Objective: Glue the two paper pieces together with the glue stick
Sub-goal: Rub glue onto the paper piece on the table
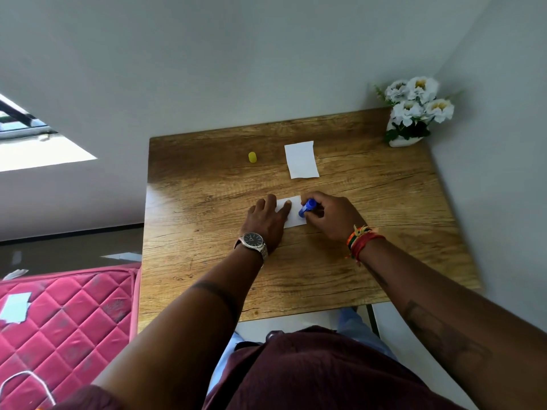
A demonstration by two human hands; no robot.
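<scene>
the left hand (266, 216) lies flat, fingers spread, pressing a small white paper (293, 213) down near the middle of the table (207, 232). the right hand (331, 214) is closed around the blue glue stick (306, 208), its tip on that paper. the second paper (301, 159) lies nearer the far edge, with the yellow cap (252, 157) to its left.

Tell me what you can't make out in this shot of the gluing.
Head view:
- Glue tip and any glue on the near paper: hidden by the glue stick and right hand.
- Near paper's left part: under the left hand.
- Watch dial: too small.
</scene>
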